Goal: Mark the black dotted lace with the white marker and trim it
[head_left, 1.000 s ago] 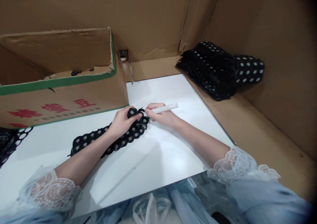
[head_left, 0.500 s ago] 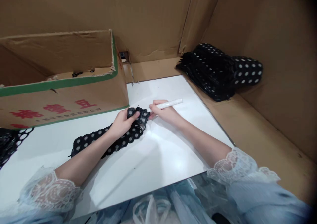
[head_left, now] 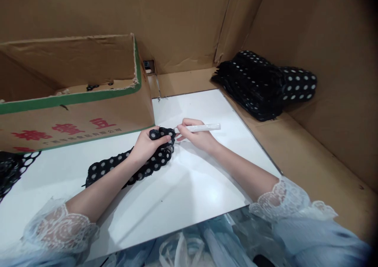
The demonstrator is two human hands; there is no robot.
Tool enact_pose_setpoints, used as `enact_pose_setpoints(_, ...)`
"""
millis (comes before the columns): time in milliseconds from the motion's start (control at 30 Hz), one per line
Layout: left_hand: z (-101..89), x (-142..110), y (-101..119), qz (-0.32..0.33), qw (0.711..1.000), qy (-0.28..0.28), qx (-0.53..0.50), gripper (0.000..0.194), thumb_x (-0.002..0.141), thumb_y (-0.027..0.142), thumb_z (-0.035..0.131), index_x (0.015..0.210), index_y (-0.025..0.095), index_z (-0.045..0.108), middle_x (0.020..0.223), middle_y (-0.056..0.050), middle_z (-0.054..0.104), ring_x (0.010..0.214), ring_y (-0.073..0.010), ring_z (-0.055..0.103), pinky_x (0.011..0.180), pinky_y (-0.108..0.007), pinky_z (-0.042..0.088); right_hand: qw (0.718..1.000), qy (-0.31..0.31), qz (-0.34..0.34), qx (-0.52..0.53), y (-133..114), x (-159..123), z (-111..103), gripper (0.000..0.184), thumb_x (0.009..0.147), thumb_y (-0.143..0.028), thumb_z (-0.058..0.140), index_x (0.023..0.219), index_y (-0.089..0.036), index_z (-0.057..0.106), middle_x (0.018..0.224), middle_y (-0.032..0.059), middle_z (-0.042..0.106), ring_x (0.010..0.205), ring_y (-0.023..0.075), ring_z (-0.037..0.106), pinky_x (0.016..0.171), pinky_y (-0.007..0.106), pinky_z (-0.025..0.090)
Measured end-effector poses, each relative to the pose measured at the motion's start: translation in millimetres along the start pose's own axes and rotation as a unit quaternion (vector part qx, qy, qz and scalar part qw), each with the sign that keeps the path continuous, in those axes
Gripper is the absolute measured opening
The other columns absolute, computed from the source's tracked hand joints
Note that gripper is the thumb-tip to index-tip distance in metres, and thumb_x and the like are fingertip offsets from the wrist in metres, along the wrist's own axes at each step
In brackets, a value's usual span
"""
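A black strip of fabric with white dots and scalloped edges (head_left: 147, 167) lies slantwise on the white tabletop (head_left: 189, 212). My left hand (head_left: 147, 144) is closed on its far end, the thumb pressing across the top. In my right hand (head_left: 195, 135) is a slim white pen-like tool (head_left: 206, 127), gripped like a pencil. Its tip meets the strip's raised far edge, just right of my left thumb. Whether the tip is a blade or a nib is too small to tell. My left forearm covers part of the strip.
On the left stands an open cardboard box (head_left: 88, 111) with green edging and red lettering, small black scraps inside. A pile of black dotted fabric (head_left: 251, 84) rests at the back right. Black netting with round holes (head_left: 13, 170) lies at the far left. Cardboard walls (head_left: 183, 23) surround the table.
My right hand has shifted slightly right with the white tool, which now lies flatter. The strip's far end has turned a little in my left hand.
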State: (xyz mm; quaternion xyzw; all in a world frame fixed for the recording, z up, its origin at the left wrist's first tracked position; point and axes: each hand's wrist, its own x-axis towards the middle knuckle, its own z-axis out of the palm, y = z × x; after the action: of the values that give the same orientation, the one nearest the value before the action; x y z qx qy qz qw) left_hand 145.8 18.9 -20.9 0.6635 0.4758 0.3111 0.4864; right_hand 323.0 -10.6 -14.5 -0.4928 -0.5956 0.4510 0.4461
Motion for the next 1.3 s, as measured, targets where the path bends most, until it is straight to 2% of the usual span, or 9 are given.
enact_pose_setpoints(200, -0.9, 0, 6, -0.007, 1.0, -0.016, 0.025, 0.027, 0.069, 0.041, 0.061, 0.074, 0.015, 0.057, 0.069, 0.001, 0.058, 0.065, -0.0135, 0.052, 0.06, -0.022, 0.037, 0.998, -0.019, -0.043, -0.033, 2, -1, -1, 0.025, 0.081, -0.035, 0.044, 0.065, -0.015, 0.046, 0.073, 0.0011, 0.058, 0.069, 0.0132, 0.062, 0.058, 0.021, 0.042)
enact_pose_setpoints(400, -1.8, -1, 9, 0.039, 0.994, -0.013, 0.103, 0.021, 0.073, 0.036, 0.056, 0.07, 0.016, 0.053, 0.068, 0.003, 0.055, 0.066, -0.0127, 0.049, 0.063, -0.022, 0.036, 0.978, -0.041, -0.107, -0.172, 3, -2, -2, 0.025, 0.084, -0.031, 0.039, 0.075, -0.015, 0.054, 0.071, 0.0015, 0.058, 0.067, 0.0095, 0.053, 0.061, 0.021, 0.038)
enact_pose_setpoints(567, 0.3, -2, 3, 0.06, 0.991, 0.004, 0.121, 0.019, 0.075, 0.036, 0.052, 0.071, 0.017, 0.049, 0.067, 0.003, 0.049, 0.067, -0.0133, 0.046, 0.064, -0.023, 0.036, 0.926, -0.043, -0.193, -0.321, 7, -1, 4, 0.03, 0.088, -0.031, 0.029, 0.078, -0.016, 0.052, 0.072, 0.0012, 0.057, 0.063, 0.0079, 0.048, 0.059, 0.02, 0.033)
enact_pose_setpoints(700, 1.9, -4, 2, 0.074, 0.989, 0.013, 0.13, 0.018, 0.075, 0.035, 0.051, 0.07, 0.018, 0.047, 0.068, 0.002, 0.048, 0.068, -0.0141, 0.046, 0.064, -0.023, 0.035, 0.861, -0.001, -0.191, -0.471, 14, 6, 14, 0.033, 0.089, -0.033, 0.025, 0.075, -0.018, 0.051, 0.068, 0.0006, 0.058, 0.058, 0.0088, 0.048, 0.052, 0.023, 0.025)
enact_pose_setpoints(800, 1.9, -4, 4, 0.078, 0.99, 0.006, 0.115, 0.019, 0.075, 0.035, 0.052, 0.07, 0.017, 0.047, 0.069, 0.002, 0.048, 0.069, -0.0142, 0.046, 0.065, -0.023, 0.035, 0.839, 0.035, -0.169, -0.516, 16, 11, 17, 0.034, 0.089, -0.035, 0.023, 0.079, -0.019, 0.051, 0.067, 0.0006, 0.06, 0.057, 0.0095, 0.049, 0.05, 0.024, 0.02)
enact_pose_setpoints(967, 0.4, -2, 6, 0.041, 0.999, -0.02, -0.013, 0.023, 0.072, 0.038, 0.056, 0.079, 0.016, 0.052, 0.075, 0.0, 0.054, 0.072, -0.0149, 0.049, 0.068, -0.024, 0.037, 0.852, 0.077, -0.155, -0.494, 9, 12, 14, 0.035, 0.089, -0.036, 0.023, 0.078, -0.019, 0.051, 0.067, 0.0017, 0.059, 0.056, 0.0102, 0.047, 0.05, 0.024, 0.02)
enact_pose_setpoints(1067, -0.9, 1, 6, 0.014, 0.996, -0.046, -0.077, 0.025, 0.071, 0.038, 0.059, 0.08, 0.015, 0.053, 0.075, -0.001, 0.055, 0.072, -0.0147, 0.05, 0.067, -0.024, 0.038, 0.891, 0.085, -0.149, -0.42, 5, 8, 12, 0.032, 0.087, -0.036, 0.029, 0.07, -0.018, 0.05, 0.061, 0.0004, 0.055, 0.053, 0.0095, 0.045, 0.051, 0.023, 0.023)
enact_pose_setpoints(1200, -3.3, 3, 4, 0.0, 0.999, -0.04, -0.01, 0.03, 0.07, 0.043, 0.058, 0.08, 0.015, 0.055, 0.077, -0.002, 0.057, 0.073, -0.0164, 0.052, 0.068, -0.026, 0.038, 0.958, 0.117, -0.09, -0.244, 1, 1, 0, 0.035, 0.085, -0.041, 0.034, 0.061, -0.018, 0.044, 0.056, -0.0014, 0.05, 0.053, 0.0092, 0.046, 0.052, 0.021, 0.031)
enact_pose_setpoints(1300, -3.9, 3, 1, 0.025, 0.999, -0.021, 0.034, 0.033, 0.07, 0.043, 0.058, 0.089, 0.017, 0.054, 0.086, -0.002, 0.057, 0.082, -0.0172, 0.052, 0.075, -0.027, 0.038, 0.944, 0.222, -0.096, -0.222, -2, 0, -16, 0.033, 0.086, -0.042, 0.029, 0.071, -0.018, 0.046, 0.058, -0.0012, 0.05, 0.054, 0.0102, 0.048, 0.055, 0.022, 0.034)
